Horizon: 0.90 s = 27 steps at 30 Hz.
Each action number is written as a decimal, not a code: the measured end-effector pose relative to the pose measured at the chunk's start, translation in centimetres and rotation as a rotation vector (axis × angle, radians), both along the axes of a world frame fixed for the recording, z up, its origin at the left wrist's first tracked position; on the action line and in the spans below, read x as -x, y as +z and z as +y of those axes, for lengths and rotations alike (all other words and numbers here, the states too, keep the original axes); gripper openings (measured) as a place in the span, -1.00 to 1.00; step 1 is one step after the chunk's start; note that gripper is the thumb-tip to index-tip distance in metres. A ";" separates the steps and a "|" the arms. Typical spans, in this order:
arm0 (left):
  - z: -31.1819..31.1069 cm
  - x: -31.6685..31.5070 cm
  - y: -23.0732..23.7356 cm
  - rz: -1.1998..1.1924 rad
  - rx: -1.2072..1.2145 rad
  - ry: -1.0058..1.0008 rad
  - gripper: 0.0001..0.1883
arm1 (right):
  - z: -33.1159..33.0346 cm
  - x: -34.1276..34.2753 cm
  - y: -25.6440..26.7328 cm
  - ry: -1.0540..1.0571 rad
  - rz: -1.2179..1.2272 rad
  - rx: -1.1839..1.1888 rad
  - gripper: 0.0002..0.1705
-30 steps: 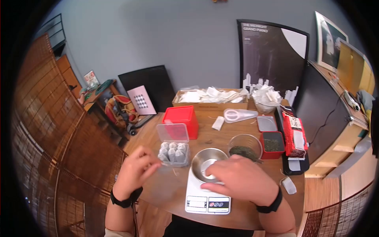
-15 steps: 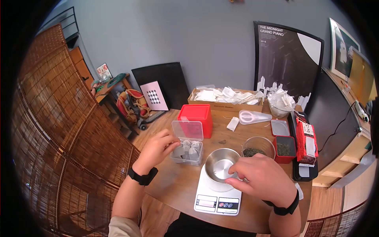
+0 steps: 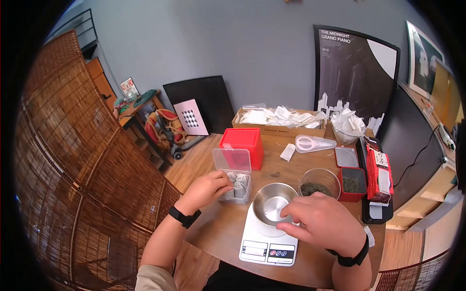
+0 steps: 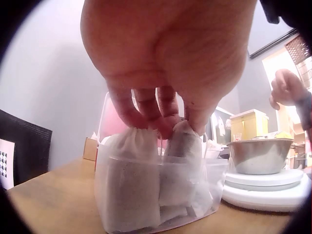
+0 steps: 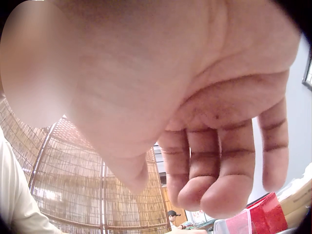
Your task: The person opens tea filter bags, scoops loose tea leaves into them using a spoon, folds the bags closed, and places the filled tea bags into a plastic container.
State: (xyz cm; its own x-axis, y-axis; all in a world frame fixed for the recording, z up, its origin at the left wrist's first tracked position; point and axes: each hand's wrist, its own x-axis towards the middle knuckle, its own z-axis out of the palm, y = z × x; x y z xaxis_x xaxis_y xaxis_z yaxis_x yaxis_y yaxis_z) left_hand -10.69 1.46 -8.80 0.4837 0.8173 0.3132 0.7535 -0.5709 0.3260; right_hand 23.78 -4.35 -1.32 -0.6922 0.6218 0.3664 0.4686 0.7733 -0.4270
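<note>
Nearest the person, a white kitchen scale (image 3: pixel 250 234) is lying on the counter (image 3: pixel 208 237), carrying a steel bowl (image 3: pixel 265 203) whose visible floor is showing bare metal, so no portion seems to be waiting in it. The right hand (image 3: pixel 320 219) is hanging over the bowl's right side, its fingers loosely bent and grasping nothing visible. To the left, the left hand (image 3: pixel 206 190) is reaching into an open clear box (image 3: pixel 239 200); in the left wrist view its thumb and fingertips appear to be pinching the gathered top of a white bag (image 4: pixel 179 170) that is standing inside, beside other bulging bags (image 4: pixel 130 187). Setting this one in looks almost done; its release is not yet made.

Beyond the steel bowl, a glass bowl (image 3: pixel 336 182) is holding dark loose leaves (image 3: pixel 314 189), and a red tin (image 3: pixel 352 198) beside it is holding more, so the supply looks far from used up. Farther back, a long carton (image 3: pixel 291 132) is brimming with white pouches (image 3: pixel 279 115). Judging by these, several bags are finished, while many could be left to fill.
</note>
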 end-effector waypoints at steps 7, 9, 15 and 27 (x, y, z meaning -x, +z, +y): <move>0.1 0.5 -0.6 0.077 -0.078 0.000 -0.89 | 0.0 -0.1 0.4 0.008 -0.048 -0.006 -0.68; 0.2 0.7 -0.8 0.086 -0.075 0.007 -0.89 | 0.0 -0.1 0.4 0.007 -0.047 0.007 -0.68; 0.3 0.9 -0.4 0.117 -0.095 -0.055 -0.89 | 0.0 0.1 0.1 0.008 -0.025 0.023 -0.71; 0.5 1.3 -1.0 0.205 -0.086 -0.074 -0.87 | -0.1 0.0 0.5 0.014 -0.057 0.028 -0.68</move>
State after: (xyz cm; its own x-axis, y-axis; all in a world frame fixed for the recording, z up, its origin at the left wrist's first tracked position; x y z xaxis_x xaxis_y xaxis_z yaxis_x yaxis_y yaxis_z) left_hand -12.00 1.95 -9.80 0.6024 0.7515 0.2690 0.7538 -0.6464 0.1178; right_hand 23.80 -4.43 -0.82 -0.7199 0.6214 0.3092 0.4820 0.7682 -0.4214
